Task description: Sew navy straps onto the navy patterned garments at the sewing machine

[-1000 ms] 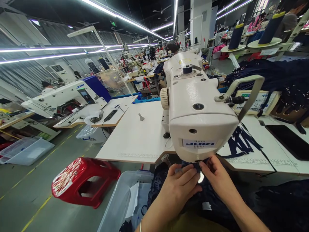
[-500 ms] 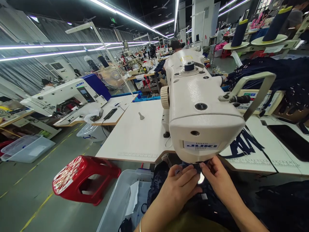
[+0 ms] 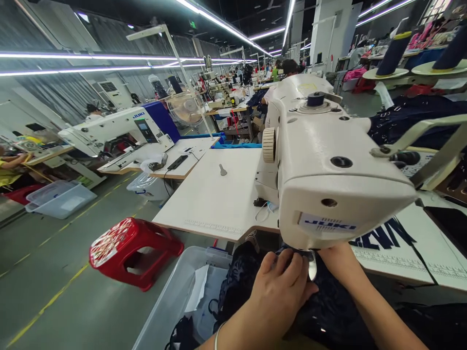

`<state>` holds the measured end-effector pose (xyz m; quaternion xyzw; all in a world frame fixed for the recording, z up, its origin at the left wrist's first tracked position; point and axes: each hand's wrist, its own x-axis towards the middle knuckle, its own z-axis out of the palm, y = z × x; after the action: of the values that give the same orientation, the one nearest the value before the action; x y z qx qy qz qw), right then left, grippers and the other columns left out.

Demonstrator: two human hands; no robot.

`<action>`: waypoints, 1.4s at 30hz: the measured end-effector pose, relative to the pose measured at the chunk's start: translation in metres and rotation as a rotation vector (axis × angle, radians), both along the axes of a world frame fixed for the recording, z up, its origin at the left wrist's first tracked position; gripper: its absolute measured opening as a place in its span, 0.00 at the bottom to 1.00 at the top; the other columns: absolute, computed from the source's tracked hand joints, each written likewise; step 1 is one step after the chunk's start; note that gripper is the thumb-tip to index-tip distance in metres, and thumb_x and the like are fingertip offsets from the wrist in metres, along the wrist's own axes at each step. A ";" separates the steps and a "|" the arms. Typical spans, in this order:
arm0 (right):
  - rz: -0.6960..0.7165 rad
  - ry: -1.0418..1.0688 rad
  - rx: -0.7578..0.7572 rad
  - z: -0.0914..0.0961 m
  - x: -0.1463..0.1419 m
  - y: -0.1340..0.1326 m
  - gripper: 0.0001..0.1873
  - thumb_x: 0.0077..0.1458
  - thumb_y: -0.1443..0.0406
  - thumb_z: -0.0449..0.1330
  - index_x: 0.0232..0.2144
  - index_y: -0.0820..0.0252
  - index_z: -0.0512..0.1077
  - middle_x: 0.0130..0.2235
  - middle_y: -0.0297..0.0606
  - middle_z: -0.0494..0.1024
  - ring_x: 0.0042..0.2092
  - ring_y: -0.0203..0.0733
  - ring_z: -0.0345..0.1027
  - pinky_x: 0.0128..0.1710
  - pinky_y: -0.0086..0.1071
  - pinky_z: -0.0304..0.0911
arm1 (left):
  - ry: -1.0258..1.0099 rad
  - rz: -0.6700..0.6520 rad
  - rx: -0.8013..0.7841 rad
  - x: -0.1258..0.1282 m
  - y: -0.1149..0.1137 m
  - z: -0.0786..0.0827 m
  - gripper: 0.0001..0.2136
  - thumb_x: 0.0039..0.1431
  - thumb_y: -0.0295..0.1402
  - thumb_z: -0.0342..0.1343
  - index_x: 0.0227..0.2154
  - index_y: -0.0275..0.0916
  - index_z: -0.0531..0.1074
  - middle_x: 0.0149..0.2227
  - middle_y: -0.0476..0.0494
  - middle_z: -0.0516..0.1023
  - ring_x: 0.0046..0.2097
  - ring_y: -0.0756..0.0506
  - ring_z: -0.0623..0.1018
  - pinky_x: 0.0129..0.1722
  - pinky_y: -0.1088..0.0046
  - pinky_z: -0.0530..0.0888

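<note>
My left hand point(image 3: 279, 291) is closed on a dark navy garment point(image 3: 330, 304), its fingers bent and pressing the cloth just below the head of a white JUKI sewing machine point(image 3: 339, 189). On the other side, my right hand point(image 3: 339, 262) reaches under the machine head, and its fingers are hidden there. A bright, shiny metal part point(image 3: 313, 266) shows between the two hands. The garment hangs over my lap, with a lace-like pattern on part of it. Needle and presser foot are out of sight behind the head.
A clear plastic bin point(image 3: 164, 301) holding paper and dark pieces stands at lower left, beside a red stool point(image 3: 134, 253). On the white tabletop point(image 3: 197, 204) lies a small metal piece point(image 3: 223, 170). Navy straps point(image 3: 386, 236) and a black phone point(image 3: 448, 226) lie to the right.
The view has shifted, so the machine appears farther right and larger. My right hand has slid further under the machine head, hiding its fingers. My left hand stays on the garment, fingers more bunched.
</note>
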<state>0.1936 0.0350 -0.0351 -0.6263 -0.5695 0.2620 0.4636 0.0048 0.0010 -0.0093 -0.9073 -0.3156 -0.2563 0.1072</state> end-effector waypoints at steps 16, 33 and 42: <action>0.006 -0.269 0.220 -0.027 0.004 0.023 0.13 0.48 0.60 0.52 0.25 0.56 0.77 0.32 0.49 0.82 0.46 0.61 0.73 0.43 0.50 0.69 | 0.076 0.106 0.081 0.007 -0.005 -0.007 0.18 0.69 0.43 0.48 0.53 0.37 0.70 0.51 0.42 0.72 0.52 0.44 0.70 0.51 0.66 0.62; -0.010 -0.393 0.269 -0.036 0.009 0.024 0.11 0.50 0.61 0.54 0.29 0.53 0.76 0.35 0.44 0.82 0.51 0.58 0.70 0.48 0.49 0.68 | 0.090 0.126 0.107 0.008 -0.005 -0.005 0.18 0.68 0.42 0.49 0.54 0.38 0.70 0.53 0.42 0.71 0.54 0.44 0.69 0.53 0.67 0.60; -0.041 -0.436 0.308 -0.038 0.012 0.027 0.12 0.53 0.59 0.53 0.32 0.54 0.76 0.38 0.46 0.81 0.54 0.58 0.67 0.49 0.51 0.67 | 0.085 0.118 0.087 0.008 -0.005 -0.004 0.17 0.69 0.42 0.47 0.53 0.38 0.71 0.53 0.44 0.71 0.54 0.44 0.68 0.52 0.66 0.60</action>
<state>0.2061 0.0617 -0.0727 -0.6015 -0.6760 0.0218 0.4251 0.0132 -0.0037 -0.0137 -0.8917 -0.3521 -0.2244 0.1749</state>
